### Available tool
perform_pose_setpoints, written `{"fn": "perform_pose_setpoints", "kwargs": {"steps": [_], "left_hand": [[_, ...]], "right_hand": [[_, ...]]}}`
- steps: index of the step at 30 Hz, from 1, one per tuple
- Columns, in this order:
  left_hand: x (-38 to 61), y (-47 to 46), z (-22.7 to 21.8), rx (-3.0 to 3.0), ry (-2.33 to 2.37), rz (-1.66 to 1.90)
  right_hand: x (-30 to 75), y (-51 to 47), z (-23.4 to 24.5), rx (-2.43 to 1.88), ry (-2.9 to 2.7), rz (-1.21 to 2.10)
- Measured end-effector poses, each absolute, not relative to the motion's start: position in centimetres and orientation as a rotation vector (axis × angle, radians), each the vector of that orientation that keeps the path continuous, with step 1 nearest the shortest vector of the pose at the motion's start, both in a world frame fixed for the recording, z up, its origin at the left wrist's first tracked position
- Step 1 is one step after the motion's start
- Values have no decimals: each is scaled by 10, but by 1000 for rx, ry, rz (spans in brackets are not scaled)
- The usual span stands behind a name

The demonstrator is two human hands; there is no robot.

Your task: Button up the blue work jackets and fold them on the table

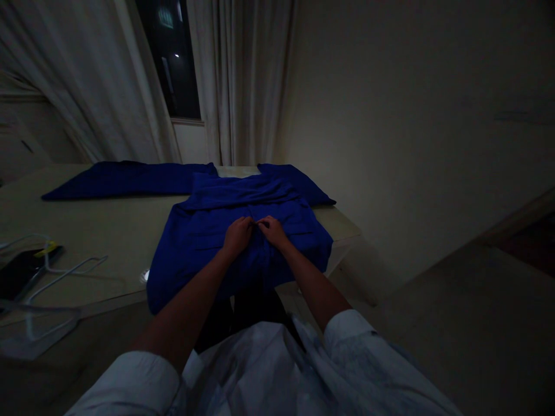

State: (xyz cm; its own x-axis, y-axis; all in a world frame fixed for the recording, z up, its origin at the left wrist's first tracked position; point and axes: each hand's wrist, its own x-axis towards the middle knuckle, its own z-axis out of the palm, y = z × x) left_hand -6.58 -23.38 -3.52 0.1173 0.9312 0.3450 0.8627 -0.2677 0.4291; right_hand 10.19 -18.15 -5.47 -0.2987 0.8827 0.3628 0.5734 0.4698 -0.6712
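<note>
A blue jacket lies spread on the table, its two sleeves stretched out to the left and right at the back. Its lower part hangs over the table's front edge. At the middle of its front, my left hand and my right hand meet with fingertips pinched together at the front opening. A small dark spot shows between the fingertips, too small to make out; the fingers partly hide the fabric there.
The pale table ends at a corner near the wall on the right. White wire hangers and a dark flat object with a yellow mark lie at the left. Curtains flank a dark window behind.
</note>
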Motion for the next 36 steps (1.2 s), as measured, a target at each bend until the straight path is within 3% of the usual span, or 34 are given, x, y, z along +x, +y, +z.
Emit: {"fn": "perform_pose_setpoints", "kwargs": {"steps": [19, 36], "left_hand": [[-66, -230, -36, 2137, 2033, 787], [-74, -224, -42, 2279, 1878, 716]], "right_hand": [[95, -185, -58, -1263, -2051, 457], [97, -184, -56, -1264, -2059, 424]]}}
